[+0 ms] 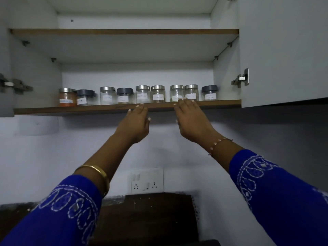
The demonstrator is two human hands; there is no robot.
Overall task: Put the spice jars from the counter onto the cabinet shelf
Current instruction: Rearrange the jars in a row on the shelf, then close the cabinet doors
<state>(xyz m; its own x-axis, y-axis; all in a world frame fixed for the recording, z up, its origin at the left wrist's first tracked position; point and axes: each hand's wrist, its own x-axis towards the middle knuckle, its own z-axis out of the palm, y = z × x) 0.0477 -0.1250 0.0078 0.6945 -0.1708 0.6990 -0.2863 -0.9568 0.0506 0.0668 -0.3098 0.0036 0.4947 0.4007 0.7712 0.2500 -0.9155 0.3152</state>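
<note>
Several labelled glass spice jars stand in a row on the lower cabinet shelf (71, 109), from an orange-filled jar (66, 97) at the left to a dark-lidded jar (209, 93) at the right. My left hand (135, 122) is raised just below the shelf's front edge, fingers apart, holding nothing. My right hand (191, 119) is raised beside it, palm inward, with its fingertips at the shelf edge in front of a steel-lidded jar (176, 93). It holds nothing.
An upper shelf (124, 31) sits above with nothing visible on it. Both cabinet doors hang open, the right door (284, 50) close by. A wall socket plate (147, 180) is below, and a dark counter (156, 219) lies under my arms.
</note>
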